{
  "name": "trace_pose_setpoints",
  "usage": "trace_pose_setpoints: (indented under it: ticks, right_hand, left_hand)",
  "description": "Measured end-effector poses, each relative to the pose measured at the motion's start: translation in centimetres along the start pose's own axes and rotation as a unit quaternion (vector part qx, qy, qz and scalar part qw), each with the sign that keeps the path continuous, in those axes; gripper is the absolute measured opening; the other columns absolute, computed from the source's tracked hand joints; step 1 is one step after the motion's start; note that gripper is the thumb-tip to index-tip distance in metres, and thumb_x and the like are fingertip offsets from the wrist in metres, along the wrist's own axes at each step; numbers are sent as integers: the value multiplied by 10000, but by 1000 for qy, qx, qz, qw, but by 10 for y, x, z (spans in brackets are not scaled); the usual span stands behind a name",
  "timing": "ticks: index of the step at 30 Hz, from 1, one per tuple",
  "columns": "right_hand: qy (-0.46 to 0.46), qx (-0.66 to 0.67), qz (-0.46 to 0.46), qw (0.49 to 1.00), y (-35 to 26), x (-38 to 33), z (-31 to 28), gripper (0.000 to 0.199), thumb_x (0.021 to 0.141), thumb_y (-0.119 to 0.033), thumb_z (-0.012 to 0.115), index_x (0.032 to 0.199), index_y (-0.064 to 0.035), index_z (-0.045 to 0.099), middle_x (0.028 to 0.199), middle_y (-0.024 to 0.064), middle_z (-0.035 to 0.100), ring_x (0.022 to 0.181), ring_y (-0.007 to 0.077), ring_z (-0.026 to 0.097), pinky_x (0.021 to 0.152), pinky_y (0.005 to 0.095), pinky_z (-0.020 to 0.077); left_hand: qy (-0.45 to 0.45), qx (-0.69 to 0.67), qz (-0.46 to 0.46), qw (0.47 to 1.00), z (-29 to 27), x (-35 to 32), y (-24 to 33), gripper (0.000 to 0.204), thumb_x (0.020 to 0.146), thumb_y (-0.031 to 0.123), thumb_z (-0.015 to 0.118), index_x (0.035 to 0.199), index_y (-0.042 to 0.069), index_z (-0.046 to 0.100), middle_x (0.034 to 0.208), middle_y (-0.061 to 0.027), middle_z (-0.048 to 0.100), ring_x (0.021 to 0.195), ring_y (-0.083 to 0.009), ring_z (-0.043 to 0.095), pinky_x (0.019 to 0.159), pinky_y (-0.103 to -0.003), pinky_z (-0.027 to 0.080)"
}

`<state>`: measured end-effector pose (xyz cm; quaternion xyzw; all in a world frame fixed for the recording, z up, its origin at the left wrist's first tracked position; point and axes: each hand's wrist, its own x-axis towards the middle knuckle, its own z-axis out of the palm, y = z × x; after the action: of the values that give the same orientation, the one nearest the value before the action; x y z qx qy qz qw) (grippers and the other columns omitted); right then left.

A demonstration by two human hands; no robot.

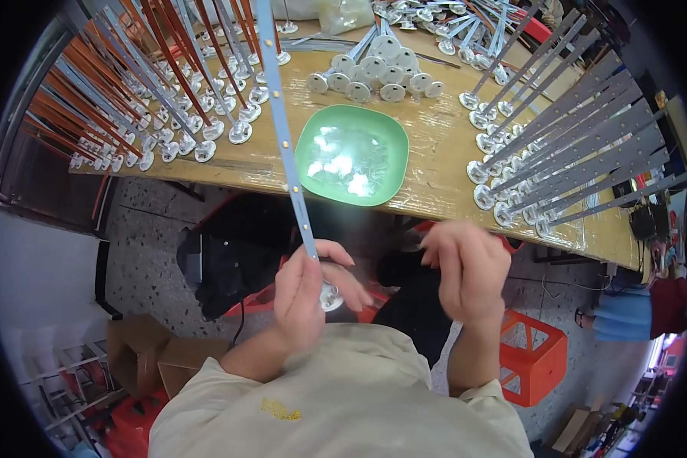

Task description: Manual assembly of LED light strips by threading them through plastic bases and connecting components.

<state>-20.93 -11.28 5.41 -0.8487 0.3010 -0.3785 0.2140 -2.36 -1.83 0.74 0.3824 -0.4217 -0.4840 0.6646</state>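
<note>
My left hand (pixel 299 294) grips the lower end of a long, narrow LED strip (pixel 287 145), pale blue-grey with small yellowish lights along it. The strip stands nearly upright and leans a little left at the top. Its round clear base (pixel 330 296) shows just below my fingers. My right hand (pixel 469 271) is raised to the right, apart from the strip, with fingers curled and thumb pressed in. Whatever it may hold is hidden. Beyond both hands, a green plastic tray (pixel 304 130) sits at the table's near edge; glare blurs what lies in it.
The brown table (pixel 443 145) carries standing strips with orange-brown and grey faces (pixel 183 69) on the left. Grey LED strips (pixel 588 130) stand on the right. Round white bases (pixel 382 65) are piled behind the tray. A red stool (pixel 538 359) is at lower right, cardboard boxes (pixel 141 343) at lower left.
</note>
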Motion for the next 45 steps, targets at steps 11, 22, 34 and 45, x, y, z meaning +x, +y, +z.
trace_pose_setpoints:
  ticks: [11, 22, 34, 45]
  right_hand:
    - [-154, -281, 15, 947, 59, 129, 60, 163, 809, -144, 692, 949, -67, 728, 963, 93, 657, 896, 305, 636, 787, 418, 509]
    - [-210, -246, 45, 945, 67, 135, 74, 150, 777, -81, 663, 916, -71, 717, 840, 138, 660, 817, 333, 644, 736, 426, 512]
    - [-290, -146, -29, 945, 52, 134, 66, 194, 732, -51, 653, 917, -17, 702, 852, 204, 670, 812, 382, 643, 752, 447, 521]
    - [-237, -44, -12, 970, 44, 123, 57, 221, 725, -55, 672, 941, -35, 717, 797, 216, 664, 761, 357, 655, 702, 414, 519]
  left_hand:
    - [-22, -17, -40, 999, -22, -16, -18, 410, 1052, 316, 297, 1049, -26, 524, 636, -84, 668, 529, -89, 556, 526, -215, 399]
    - [-61, 4, -28, 998, -23, -4, -11, 345, 1036, 225, 316, 1042, -50, 524, 650, -86, 654, 577, -132, 595, 588, -247, 455]
    - [-56, 11, -32, 998, -12, -15, -12, 321, 1028, 210, 339, 1040, -49, 529, 643, -94, 652, 563, -119, 577, 576, -238, 440]
    - [-64, 30, -12, 997, -9, -23, -13, 331, 1034, 233, 340, 1037, -33, 536, 621, -88, 653, 526, -101, 558, 526, -224, 400]
